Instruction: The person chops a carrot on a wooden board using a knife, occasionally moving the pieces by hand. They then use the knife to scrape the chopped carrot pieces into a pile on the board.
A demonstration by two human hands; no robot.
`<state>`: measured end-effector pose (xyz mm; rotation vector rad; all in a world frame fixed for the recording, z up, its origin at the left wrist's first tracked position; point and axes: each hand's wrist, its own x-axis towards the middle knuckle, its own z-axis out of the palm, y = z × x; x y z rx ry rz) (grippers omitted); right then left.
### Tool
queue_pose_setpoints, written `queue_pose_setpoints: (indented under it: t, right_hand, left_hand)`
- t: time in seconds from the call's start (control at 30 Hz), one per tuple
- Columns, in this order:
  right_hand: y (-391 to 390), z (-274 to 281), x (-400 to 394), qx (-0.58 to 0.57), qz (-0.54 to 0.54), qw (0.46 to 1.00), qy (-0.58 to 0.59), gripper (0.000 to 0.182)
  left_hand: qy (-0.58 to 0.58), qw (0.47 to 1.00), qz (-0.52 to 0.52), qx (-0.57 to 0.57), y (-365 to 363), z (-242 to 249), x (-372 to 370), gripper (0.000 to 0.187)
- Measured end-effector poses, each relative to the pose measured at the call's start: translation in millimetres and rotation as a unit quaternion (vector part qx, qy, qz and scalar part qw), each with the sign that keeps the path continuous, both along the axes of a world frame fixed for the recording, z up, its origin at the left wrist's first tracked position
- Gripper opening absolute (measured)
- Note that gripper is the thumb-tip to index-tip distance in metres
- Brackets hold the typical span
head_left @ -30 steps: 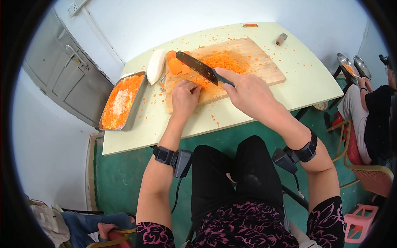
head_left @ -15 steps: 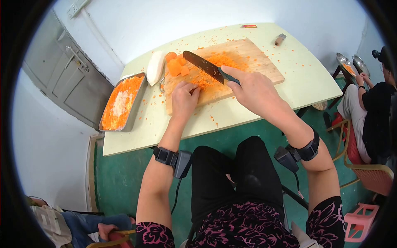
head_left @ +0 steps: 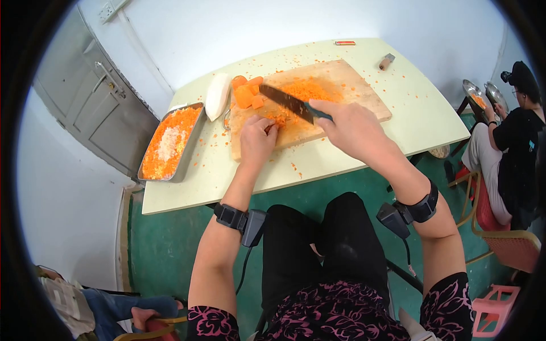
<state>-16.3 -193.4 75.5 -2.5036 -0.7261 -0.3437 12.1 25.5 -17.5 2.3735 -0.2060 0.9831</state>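
Note:
My right hand is wrapped round the dark handle of a kitchen knife. Its blade, a little blurred, points left over the wooden cutting board. Close to the board's near-left part, my left hand has its fingers curled together beside finely chopped carrot; whatever they hold is hidden. Beyond that hand, larger carrot chunks sit on the board's left end. More chopped carrot is spread across the middle of the board.
Left of the board lie a peeled white radish and a metal tray of chopped carrot with a pale heap on top. A wooden-handled tool and a red packet rest at the back. Another person sits at right.
The knife blade has shifted slightly down and right over the board. My left hand stays at nearly the same place by the chopped carrot. The whole view has tilted slightly.

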Motion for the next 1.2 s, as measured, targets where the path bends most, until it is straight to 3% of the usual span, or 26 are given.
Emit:
queue_pose_setpoints:
  t: [0.47, 0.67, 0.87, 0.97, 1.2]
  right_hand:
    - [1.5, -5.9, -1.9, -0.038, 0.011, 0.999, -0.01, 0.033]
    - [4.4, -4.9, -8.0, 0.032, 0.044, 0.998, -0.041, 0.033]
    - [9.2, 5.9, -15.9, 0.03, 0.022, 0.999, -0.005, 0.032]
    - [15.8, -24.7, -4.3, 0.03, 0.048, 0.997, -0.058, 0.033]
    - [14.1, 7.5, -8.6, 0.001, 0.036, 0.999, 0.015, 0.033]
  left_hand:
    - [-0.029, 0.999, 0.01, 0.039, 0.3, -1.1, 0.2, 0.007]
    - [-0.043, 0.998, -0.005, 0.044, -3.7, 2.3, -5.4, 0.008]
    - [-0.06, 0.997, -0.013, 0.043, 0.4, -3.5, -2.2, 0.006]
    - [-0.072, 0.995, -0.015, 0.063, 1.2, -2.3, -1.9, 0.006]
    - [-0.051, 0.997, -0.018, 0.049, 0.8, 0.4, -2.3, 0.005]
